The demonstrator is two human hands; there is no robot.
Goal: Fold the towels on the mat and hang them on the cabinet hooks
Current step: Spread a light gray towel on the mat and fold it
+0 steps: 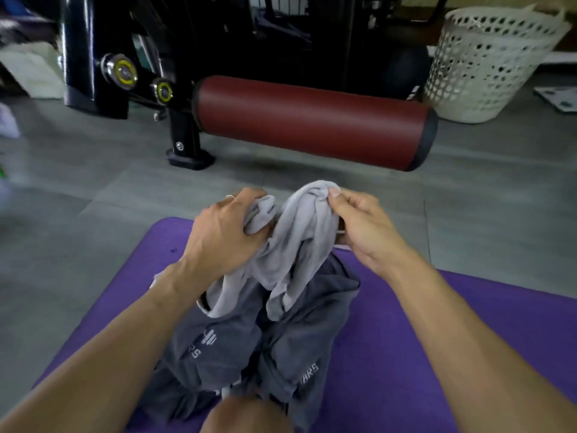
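Two hands (224, 232) (359, 226), one light towel (299, 245), mat (437, 339)

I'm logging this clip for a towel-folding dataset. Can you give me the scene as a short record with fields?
setting: gym floor, purple mat
left hand: grips bunched light grey towel
right hand: pinches the same towel's upper edge
towel state: crumpled, lifted, not yet folded
beneath: dark grey towels heaped on the mat
background: red roller pad, white laundry basket
cabinet hooks: not visible
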